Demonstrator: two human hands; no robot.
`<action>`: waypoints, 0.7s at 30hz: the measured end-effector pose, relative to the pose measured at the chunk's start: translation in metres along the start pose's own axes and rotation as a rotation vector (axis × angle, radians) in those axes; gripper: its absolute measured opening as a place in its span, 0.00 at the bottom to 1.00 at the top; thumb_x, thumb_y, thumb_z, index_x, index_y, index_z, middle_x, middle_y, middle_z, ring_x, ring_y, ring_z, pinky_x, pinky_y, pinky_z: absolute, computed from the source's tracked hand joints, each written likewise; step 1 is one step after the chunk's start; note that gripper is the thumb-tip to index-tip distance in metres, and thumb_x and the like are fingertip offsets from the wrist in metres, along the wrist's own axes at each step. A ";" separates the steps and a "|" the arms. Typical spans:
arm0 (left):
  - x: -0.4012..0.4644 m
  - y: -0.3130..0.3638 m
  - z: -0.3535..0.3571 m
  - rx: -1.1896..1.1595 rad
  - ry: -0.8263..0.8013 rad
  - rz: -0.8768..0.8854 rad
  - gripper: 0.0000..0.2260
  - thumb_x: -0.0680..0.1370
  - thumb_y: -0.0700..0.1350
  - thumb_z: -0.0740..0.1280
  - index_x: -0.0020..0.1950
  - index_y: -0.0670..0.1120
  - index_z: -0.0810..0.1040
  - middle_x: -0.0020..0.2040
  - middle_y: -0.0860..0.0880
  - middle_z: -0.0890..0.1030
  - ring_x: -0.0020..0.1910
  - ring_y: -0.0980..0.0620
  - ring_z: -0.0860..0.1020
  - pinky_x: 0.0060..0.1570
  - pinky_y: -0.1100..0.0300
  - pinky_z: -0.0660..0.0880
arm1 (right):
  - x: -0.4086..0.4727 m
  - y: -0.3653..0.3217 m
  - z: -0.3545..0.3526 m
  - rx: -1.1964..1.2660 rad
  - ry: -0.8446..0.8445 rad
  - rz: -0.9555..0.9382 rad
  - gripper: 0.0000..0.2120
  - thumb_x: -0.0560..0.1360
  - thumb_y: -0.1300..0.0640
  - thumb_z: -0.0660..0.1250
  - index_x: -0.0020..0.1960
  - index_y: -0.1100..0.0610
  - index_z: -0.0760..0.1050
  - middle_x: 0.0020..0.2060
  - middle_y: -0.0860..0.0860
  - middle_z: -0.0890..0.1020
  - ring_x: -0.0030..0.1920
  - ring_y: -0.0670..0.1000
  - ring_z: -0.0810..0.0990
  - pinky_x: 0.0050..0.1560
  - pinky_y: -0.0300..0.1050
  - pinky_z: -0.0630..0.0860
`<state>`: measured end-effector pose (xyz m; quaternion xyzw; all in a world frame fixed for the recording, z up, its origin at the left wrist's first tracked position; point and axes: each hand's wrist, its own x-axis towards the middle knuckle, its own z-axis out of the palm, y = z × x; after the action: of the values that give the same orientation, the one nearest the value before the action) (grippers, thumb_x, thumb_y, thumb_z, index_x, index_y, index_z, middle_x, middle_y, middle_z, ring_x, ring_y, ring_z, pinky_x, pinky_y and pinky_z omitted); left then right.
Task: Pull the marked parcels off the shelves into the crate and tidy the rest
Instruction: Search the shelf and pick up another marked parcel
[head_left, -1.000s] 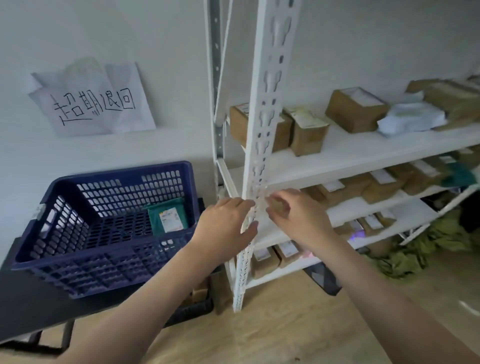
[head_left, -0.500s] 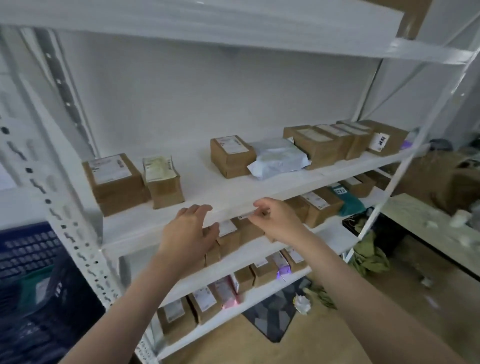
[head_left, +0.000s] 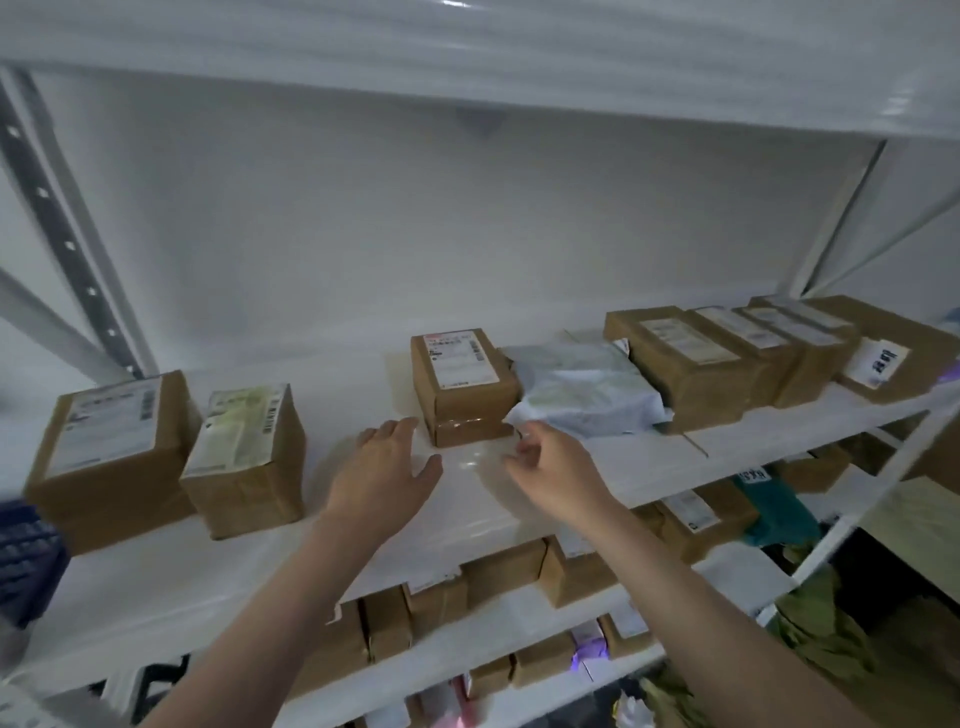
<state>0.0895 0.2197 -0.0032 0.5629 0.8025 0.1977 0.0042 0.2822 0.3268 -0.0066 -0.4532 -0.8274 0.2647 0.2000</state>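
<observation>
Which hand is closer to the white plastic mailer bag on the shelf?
Right. The right hand is just below the white plastic mailer bag, at its near corner; the left hand lies farther left, by the brown cardboard box.

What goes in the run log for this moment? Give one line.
phase: reaching | left hand: open, beside cardboard box | right hand: loosely curled, empty, near white mailer bag | shelf: parcels in place

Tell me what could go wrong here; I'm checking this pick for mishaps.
The white poly mailer leans against the middle cardboard box, so pulling that box may drag or tip it off the shelf. Neither the left hand nor the right hand has a grip yet, so the box could slip.
</observation>
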 end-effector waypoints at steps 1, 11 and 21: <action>0.009 0.001 0.002 -0.006 0.002 -0.013 0.26 0.81 0.58 0.61 0.75 0.47 0.66 0.70 0.48 0.74 0.69 0.46 0.70 0.62 0.51 0.72 | 0.010 0.004 -0.002 -0.011 0.004 -0.021 0.19 0.79 0.48 0.68 0.67 0.53 0.74 0.54 0.46 0.81 0.54 0.47 0.80 0.52 0.41 0.75; 0.048 0.030 0.016 -0.022 0.013 -0.126 0.22 0.76 0.58 0.64 0.66 0.49 0.70 0.62 0.49 0.77 0.62 0.45 0.73 0.54 0.49 0.74 | 0.066 0.016 -0.013 -0.066 -0.056 -0.191 0.09 0.77 0.47 0.68 0.52 0.48 0.71 0.40 0.43 0.77 0.40 0.43 0.76 0.37 0.40 0.72; -0.022 0.067 0.021 -0.024 0.074 -0.230 0.27 0.72 0.63 0.54 0.67 0.52 0.69 0.59 0.53 0.77 0.61 0.49 0.73 0.59 0.52 0.74 | 0.017 0.034 -0.041 -0.135 -0.118 -0.371 0.11 0.76 0.43 0.68 0.47 0.49 0.72 0.42 0.46 0.77 0.41 0.48 0.78 0.42 0.47 0.78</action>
<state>0.1625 0.2261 -0.0058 0.4596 0.8588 0.2262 0.0041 0.3184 0.3671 0.0056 -0.2891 -0.9227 0.1936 0.1658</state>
